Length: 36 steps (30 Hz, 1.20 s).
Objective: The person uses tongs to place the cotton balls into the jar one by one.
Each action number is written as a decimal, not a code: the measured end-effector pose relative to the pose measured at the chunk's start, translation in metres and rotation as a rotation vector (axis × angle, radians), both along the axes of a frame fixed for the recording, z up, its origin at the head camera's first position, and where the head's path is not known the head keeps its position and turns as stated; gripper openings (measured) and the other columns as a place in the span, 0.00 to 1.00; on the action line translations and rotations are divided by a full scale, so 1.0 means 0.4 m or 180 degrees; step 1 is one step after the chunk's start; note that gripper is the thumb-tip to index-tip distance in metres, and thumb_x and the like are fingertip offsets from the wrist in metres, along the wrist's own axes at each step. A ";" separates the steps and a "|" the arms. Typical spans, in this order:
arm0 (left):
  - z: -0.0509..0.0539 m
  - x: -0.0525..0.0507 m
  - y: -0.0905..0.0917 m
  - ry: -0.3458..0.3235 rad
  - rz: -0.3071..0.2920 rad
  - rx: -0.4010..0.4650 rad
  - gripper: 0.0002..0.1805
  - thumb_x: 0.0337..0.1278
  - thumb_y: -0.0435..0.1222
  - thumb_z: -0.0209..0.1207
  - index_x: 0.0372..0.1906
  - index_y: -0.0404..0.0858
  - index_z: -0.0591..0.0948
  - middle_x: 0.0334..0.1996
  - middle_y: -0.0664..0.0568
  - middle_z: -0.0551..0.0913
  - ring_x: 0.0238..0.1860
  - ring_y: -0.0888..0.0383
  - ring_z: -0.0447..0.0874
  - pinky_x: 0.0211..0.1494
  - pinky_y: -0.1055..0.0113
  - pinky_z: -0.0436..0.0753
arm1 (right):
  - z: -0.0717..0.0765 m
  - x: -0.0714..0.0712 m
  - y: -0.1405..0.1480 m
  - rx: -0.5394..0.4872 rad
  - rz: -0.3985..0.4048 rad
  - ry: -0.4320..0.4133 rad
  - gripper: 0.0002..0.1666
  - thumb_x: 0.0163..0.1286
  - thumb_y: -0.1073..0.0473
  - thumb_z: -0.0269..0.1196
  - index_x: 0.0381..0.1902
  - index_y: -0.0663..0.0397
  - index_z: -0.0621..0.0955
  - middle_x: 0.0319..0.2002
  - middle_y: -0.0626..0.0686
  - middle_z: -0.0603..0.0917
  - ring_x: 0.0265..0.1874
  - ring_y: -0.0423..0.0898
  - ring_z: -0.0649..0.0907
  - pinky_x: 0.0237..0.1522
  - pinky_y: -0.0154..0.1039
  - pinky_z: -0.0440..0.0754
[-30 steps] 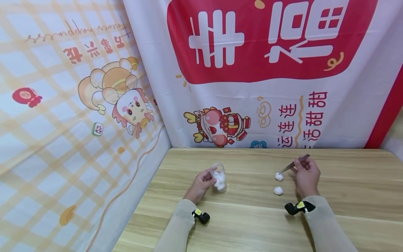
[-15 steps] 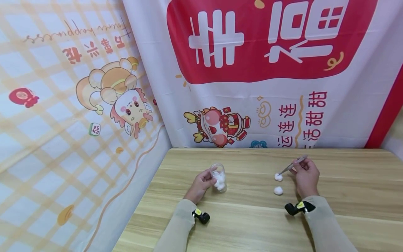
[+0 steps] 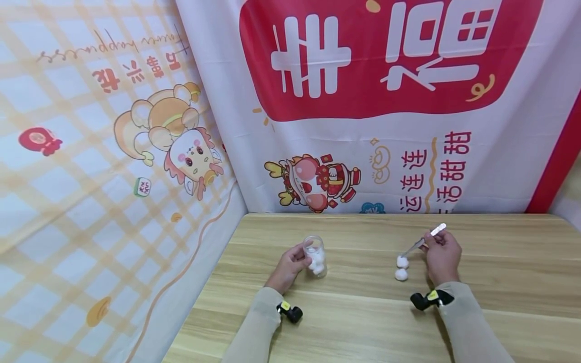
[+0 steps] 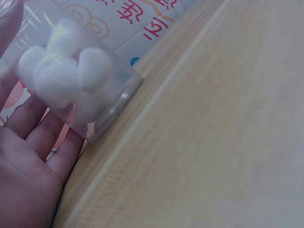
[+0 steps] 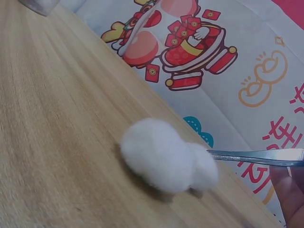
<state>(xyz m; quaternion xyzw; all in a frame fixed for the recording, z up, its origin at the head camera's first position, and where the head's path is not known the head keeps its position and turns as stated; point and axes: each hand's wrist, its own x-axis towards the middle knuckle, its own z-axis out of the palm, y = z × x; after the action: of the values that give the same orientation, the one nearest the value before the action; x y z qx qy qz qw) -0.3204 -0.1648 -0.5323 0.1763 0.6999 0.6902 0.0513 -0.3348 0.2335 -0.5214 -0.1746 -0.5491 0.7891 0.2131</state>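
My left hand [image 3: 288,265] holds a clear plastic cup [image 3: 314,252] standing on the table. Several white cotton balls [image 4: 64,69] lie in the cup, as the left wrist view shows. On the right, my right hand [image 3: 444,254] pinches metal tweezers [image 3: 424,241], which slant down to the left. Their tips meet the far cotton ball [image 3: 402,261]; whether they grip it is hidden. Just nearer to me, another cotton ball [image 3: 401,275] rests on the table. In the right wrist view this near cotton ball [image 5: 154,154] partly covers the far one [image 5: 204,166].
The wooden table [image 3: 345,322] reaches back to a printed white and red cloth [image 3: 390,136]. A checked cloth [image 3: 91,217] hangs along the left side. Each wrist wears a small black camera, one on the left [image 3: 292,314] and one on the right [image 3: 422,301].
The far cotton ball has moved toward me along with the tweezer tips, and it now sits close against the near one. The left hand and cup have stayed in place.
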 end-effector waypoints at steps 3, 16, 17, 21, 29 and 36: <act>0.000 0.000 0.000 0.0000 0.0002 -0.0003 0.32 0.59 0.37 0.65 0.68 0.39 0.70 0.63 0.42 0.74 0.63 0.51 0.72 0.64 0.63 0.72 | 0.001 -0.001 0.003 -0.0009 0.0003 0.0048 0.07 0.69 0.67 0.61 0.45 0.56 0.78 0.39 0.53 0.74 0.34 0.41 0.80 0.36 0.31 0.84; -0.001 0.000 0.001 -0.0057 0.0010 0.0005 0.31 0.59 0.36 0.65 0.68 0.40 0.70 0.64 0.43 0.73 0.63 0.51 0.72 0.64 0.63 0.71 | 0.029 0.007 0.039 -0.0010 0.0203 0.0010 0.16 0.65 0.62 0.66 0.51 0.54 0.79 0.43 0.51 0.78 0.44 0.45 0.82 0.36 0.37 0.84; -0.002 -0.001 0.001 -0.0054 0.0009 0.0003 0.31 0.60 0.36 0.64 0.68 0.40 0.70 0.64 0.43 0.73 0.63 0.51 0.72 0.64 0.63 0.72 | 0.034 0.009 0.042 -0.0021 0.0222 0.0020 0.16 0.65 0.62 0.66 0.51 0.54 0.79 0.43 0.51 0.78 0.43 0.44 0.82 0.36 0.37 0.84; -0.004 -0.003 0.001 -0.0045 -0.0013 0.0020 0.31 0.61 0.36 0.64 0.69 0.38 0.69 0.62 0.42 0.75 0.62 0.51 0.73 0.63 0.64 0.73 | 0.051 0.018 0.043 0.0042 0.0352 0.0109 0.16 0.63 0.65 0.68 0.48 0.57 0.80 0.40 0.52 0.78 0.38 0.43 0.82 0.35 0.39 0.84; -0.008 -0.001 -0.001 -0.0029 -0.0021 0.0038 0.31 0.61 0.37 0.64 0.69 0.38 0.70 0.61 0.43 0.76 0.62 0.52 0.73 0.62 0.64 0.73 | 0.046 0.022 0.014 0.1015 0.0644 -0.0122 0.17 0.67 0.61 0.66 0.52 0.59 0.78 0.41 0.52 0.77 0.38 0.41 0.81 0.39 0.39 0.85; -0.010 -0.004 -0.001 0.0003 -0.0051 0.0041 0.32 0.60 0.38 0.64 0.69 0.39 0.70 0.63 0.42 0.74 0.63 0.51 0.71 0.64 0.62 0.72 | 0.033 0.012 0.003 0.1351 0.0687 -0.0151 0.20 0.70 0.59 0.63 0.56 0.63 0.76 0.44 0.55 0.77 0.39 0.41 0.81 0.39 0.38 0.85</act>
<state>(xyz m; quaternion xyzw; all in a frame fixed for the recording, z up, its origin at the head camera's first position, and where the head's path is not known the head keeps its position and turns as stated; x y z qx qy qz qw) -0.3221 -0.1652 -0.5361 0.1825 0.6940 0.6942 0.0554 -0.3300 0.2347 -0.5083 -0.0847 -0.7230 0.6699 0.1465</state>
